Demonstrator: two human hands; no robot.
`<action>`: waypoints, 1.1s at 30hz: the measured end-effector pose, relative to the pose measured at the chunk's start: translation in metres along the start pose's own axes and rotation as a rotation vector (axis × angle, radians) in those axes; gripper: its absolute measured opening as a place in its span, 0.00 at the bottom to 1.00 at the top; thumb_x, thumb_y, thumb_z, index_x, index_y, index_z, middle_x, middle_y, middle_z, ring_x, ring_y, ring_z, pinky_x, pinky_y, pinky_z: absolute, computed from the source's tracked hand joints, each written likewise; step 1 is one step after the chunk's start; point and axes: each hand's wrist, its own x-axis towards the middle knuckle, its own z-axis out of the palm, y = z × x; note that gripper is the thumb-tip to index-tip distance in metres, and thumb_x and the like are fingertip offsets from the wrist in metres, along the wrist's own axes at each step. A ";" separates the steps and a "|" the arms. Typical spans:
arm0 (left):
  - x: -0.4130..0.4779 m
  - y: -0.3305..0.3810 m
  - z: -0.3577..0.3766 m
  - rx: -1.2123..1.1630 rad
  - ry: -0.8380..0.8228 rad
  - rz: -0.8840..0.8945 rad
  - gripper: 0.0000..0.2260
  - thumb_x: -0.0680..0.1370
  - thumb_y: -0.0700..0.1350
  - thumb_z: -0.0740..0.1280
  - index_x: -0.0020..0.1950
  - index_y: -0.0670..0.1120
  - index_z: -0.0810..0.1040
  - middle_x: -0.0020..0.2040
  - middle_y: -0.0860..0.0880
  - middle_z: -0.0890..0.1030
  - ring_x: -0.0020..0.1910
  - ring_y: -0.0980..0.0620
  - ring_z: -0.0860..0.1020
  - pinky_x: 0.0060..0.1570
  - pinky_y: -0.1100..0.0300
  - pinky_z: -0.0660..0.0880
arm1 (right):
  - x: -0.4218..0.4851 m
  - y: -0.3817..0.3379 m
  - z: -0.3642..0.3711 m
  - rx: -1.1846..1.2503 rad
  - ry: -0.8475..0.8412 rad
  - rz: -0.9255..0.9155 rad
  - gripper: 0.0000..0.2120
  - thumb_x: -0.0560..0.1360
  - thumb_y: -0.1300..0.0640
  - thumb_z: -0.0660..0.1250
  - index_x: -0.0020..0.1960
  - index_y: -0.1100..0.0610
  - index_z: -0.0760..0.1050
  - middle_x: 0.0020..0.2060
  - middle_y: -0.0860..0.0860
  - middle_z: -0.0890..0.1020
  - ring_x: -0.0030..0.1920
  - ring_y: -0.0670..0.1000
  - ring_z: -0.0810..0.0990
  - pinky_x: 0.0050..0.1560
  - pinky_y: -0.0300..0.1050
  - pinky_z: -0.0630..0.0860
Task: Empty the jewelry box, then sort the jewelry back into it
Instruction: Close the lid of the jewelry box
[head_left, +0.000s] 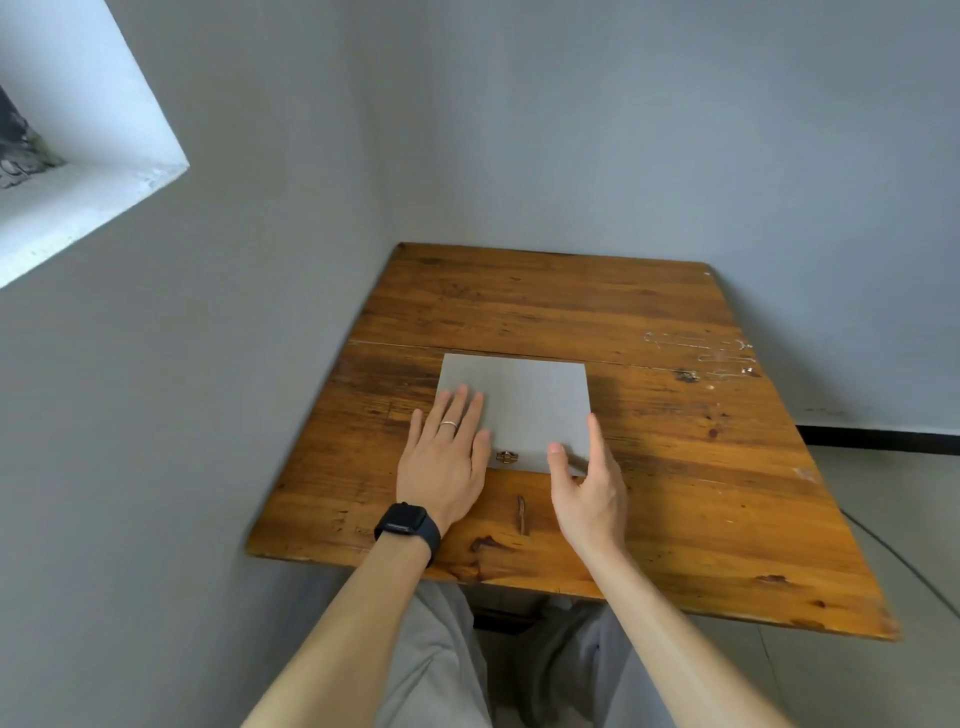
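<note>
A flat grey jewelry box (524, 400) lies closed on the wooden table (675, 467), its small brass clasp (506, 457) facing me. My left hand (447, 457), with a ring and a black watch, rests flat with straight fingers on the lid's left part. At the box's near right corner my right hand (587, 478) is held edge-on, fingers straight; its thumb tip lies at the front edge. Some thin silvery jewelry (717, 356) lies on the table at the far right.
The table stands in a corner, with grey walls to the left and behind. A white window ledge (78, 171) is at the upper left. My knees in grey trousers (441, 649) are under the near table edge.
</note>
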 end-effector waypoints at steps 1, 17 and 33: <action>0.000 -0.001 0.000 0.000 0.007 0.008 0.23 0.85 0.54 0.47 0.81 0.51 0.57 0.80 0.51 0.59 0.80 0.52 0.51 0.77 0.50 0.45 | -0.001 -0.003 0.002 0.000 -0.014 0.014 0.38 0.77 0.32 0.59 0.81 0.46 0.51 0.77 0.50 0.65 0.73 0.53 0.66 0.61 0.43 0.64; 0.001 -0.004 0.006 -0.005 0.028 0.006 0.24 0.85 0.53 0.47 0.80 0.49 0.59 0.80 0.50 0.61 0.80 0.51 0.53 0.77 0.51 0.46 | -0.009 -0.012 0.012 -0.104 0.044 -0.015 0.53 0.65 0.22 0.61 0.79 0.44 0.42 0.76 0.52 0.61 0.72 0.54 0.65 0.65 0.56 0.72; 0.002 -0.011 -0.001 0.049 0.003 -0.015 0.26 0.83 0.54 0.45 0.80 0.49 0.59 0.80 0.51 0.60 0.80 0.52 0.53 0.77 0.51 0.44 | -0.007 -0.008 0.020 -0.284 0.037 -0.094 0.54 0.69 0.32 0.70 0.81 0.52 0.45 0.77 0.55 0.63 0.72 0.56 0.68 0.67 0.53 0.70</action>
